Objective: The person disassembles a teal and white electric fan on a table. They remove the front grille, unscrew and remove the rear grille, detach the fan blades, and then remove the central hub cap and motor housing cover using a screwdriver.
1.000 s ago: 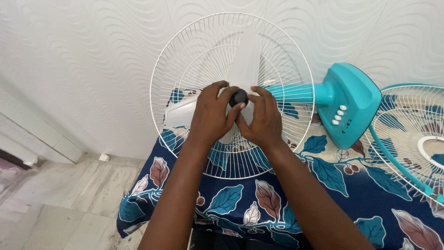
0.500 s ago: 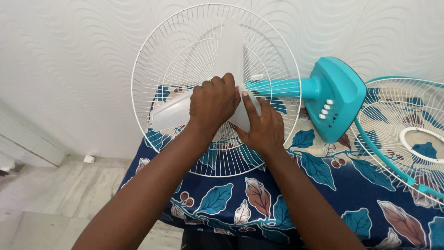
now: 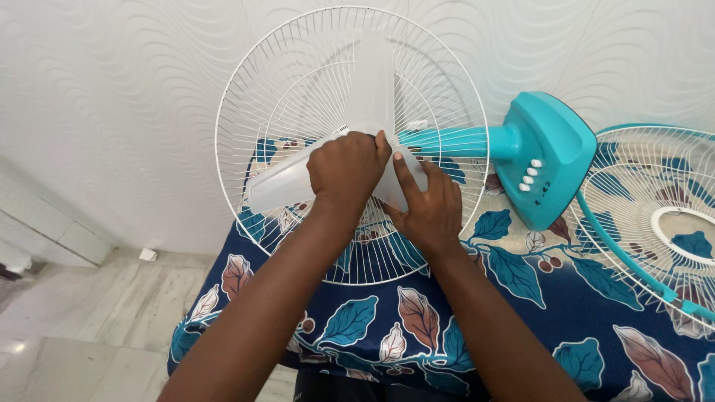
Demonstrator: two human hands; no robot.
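Note:
A teal fan lies on its side on a leaf-patterned cloth. Its white wire rear guard [image 3: 246, 97] faces me, with the translucent white blade [image 3: 372, 74] mounted in front of it. My left hand [image 3: 344, 170] is closed over the hub at the blade's middle, hiding the black cap beneath it. My right hand [image 3: 428, 205] rests flat against the lower right blade, fingers pointing up toward the hub. The teal neck [image 3: 454, 140] runs right to the fan's base [image 3: 544, 156], which carries white buttons.
A second wire guard with a teal rim [image 3: 633, 260] lies on the blue leaf-patterned cloth [image 3: 417, 327] at the right. A white textured wall [image 3: 112, 97] stands close behind. Pale floor tiles [image 3: 82, 327] lie at the lower left.
My left hand has moved from beside the black cap to closing over it, hiding it. My right hand has flattened on the blade. The blade has turned a little.

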